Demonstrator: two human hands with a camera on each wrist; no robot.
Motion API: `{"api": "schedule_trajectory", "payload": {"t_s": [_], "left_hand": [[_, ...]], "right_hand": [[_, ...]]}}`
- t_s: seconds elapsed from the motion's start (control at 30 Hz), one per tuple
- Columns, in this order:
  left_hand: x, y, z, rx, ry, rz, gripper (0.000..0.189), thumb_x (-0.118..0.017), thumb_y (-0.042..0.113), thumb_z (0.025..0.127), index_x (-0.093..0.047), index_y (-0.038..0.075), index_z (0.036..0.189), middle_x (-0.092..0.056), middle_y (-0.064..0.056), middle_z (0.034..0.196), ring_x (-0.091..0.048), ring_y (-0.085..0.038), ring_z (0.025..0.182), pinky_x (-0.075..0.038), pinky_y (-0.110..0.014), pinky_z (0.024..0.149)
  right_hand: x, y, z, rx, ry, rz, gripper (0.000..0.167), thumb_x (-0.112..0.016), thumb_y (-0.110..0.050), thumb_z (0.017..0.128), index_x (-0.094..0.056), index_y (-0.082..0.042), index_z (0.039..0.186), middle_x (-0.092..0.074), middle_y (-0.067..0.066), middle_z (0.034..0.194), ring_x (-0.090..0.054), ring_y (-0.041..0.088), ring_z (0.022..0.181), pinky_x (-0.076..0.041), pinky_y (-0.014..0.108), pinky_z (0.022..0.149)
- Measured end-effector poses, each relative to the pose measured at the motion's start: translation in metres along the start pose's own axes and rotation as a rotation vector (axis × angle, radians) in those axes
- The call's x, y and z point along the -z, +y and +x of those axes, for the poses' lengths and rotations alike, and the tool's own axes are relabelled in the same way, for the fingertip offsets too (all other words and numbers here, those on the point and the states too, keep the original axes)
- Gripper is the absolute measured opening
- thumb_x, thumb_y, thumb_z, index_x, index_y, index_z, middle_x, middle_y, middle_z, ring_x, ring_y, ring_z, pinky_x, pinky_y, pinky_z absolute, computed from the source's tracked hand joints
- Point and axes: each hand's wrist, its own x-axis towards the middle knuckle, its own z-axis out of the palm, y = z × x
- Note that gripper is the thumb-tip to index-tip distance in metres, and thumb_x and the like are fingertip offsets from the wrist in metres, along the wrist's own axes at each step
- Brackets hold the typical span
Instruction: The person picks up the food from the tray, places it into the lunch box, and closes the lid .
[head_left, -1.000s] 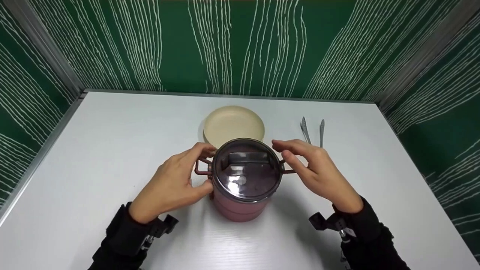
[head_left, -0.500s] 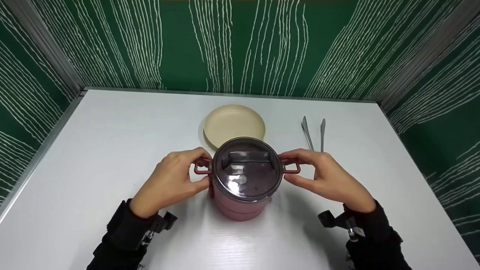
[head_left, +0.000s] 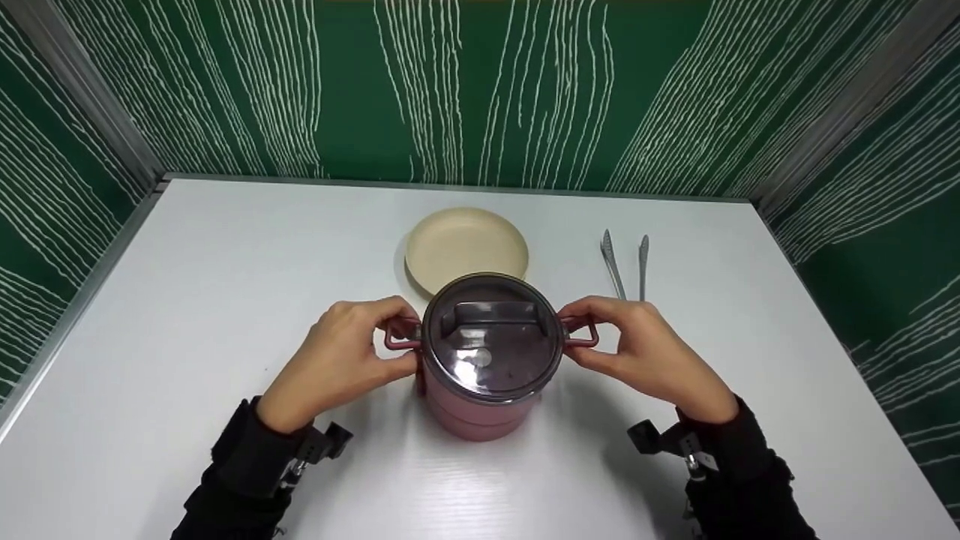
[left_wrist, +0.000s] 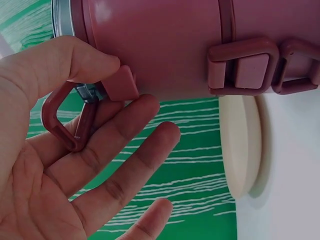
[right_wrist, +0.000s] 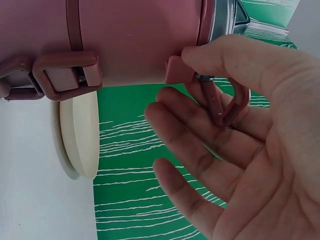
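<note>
A tall pink stacked lunch container (head_left: pixel 480 420) stands upright on the table, topped by a dark see-through lid (head_left: pixel 487 367) with a raised handle. My left hand (head_left: pixel 341 367) pinches the upper left clasp (head_left: pixel 401 344) between thumb and fingers. Its thumb lies on the clasp's pink tab (left_wrist: pixel 122 84) in the left wrist view. On the opposite side, my right hand (head_left: pixel 645 352) pinches the upper right clasp (head_left: pixel 585 343), thumb against its tab (right_wrist: pixel 179 71). Both clasp loops stick outward. Lower clasps (left_wrist: pixel 242 67) lie flat against the body.
A beige round plate (head_left: pixel 465 240) sits just behind the container. To the right lie two slim grey metal arms (head_left: pixel 611 262), like those of tongs, their near ends hidden by my right hand. Green walls with white lines border the white table (head_left: pixel 225 285).
My right hand has come down from spread fingers beside the right clasp to a pinch on it. The left fingers have drawn in closer on the left clasp. The container stays put.
</note>
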Motion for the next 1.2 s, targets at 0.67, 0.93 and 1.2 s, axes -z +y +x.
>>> {"api": "schedule_trajectory", "payload": {"t_s": [0.67, 0.93, 1.2], "left_hand": [[0.002, 0.000, -0.001, 0.016, -0.027, -0.004, 0.017, -0.074, 0.034, 0.070, -0.061, 0.036, 0.081, -0.059, 0.024, 0.072, -0.053, 0.007, 0.070, -0.044, -0.022, 0.064], [0.013, 0.006, -0.006, -0.009, -0.037, 0.113, 0.062, -0.069, 0.050, 0.073, -0.052, 0.028, 0.128, -0.057, 0.014, 0.120, -0.055, -0.006, 0.107, -0.047, -0.034, 0.089], [0.009, 0.004, 0.000, 0.151, 0.040, -0.133, 0.059, -0.028, 0.051, 0.096, -0.007, 0.028, 0.147, -0.007, 0.011, 0.152, -0.008, -0.009, 0.141, -0.013, -0.041, 0.115]], "right_hand": [[0.000, 0.002, 0.000, -0.003, -0.005, -0.002, 0.027, -0.068, -0.025, 0.082, -0.061, -0.035, 0.105, -0.064, -0.020, 0.099, -0.061, 0.002, 0.092, -0.048, 0.022, 0.083], [0.007, -0.001, -0.006, -0.005, -0.039, -0.031, 0.040, -0.063, -0.033, 0.086, -0.054, -0.034, 0.124, -0.059, -0.019, 0.117, -0.055, 0.001, 0.108, -0.044, 0.026, 0.094], [0.008, -0.007, 0.001, -0.066, 0.101, 0.033, 0.045, -0.023, -0.027, 0.102, -0.019, -0.027, 0.147, -0.031, -0.011, 0.146, -0.023, 0.007, 0.137, -0.022, 0.041, 0.111]]}}
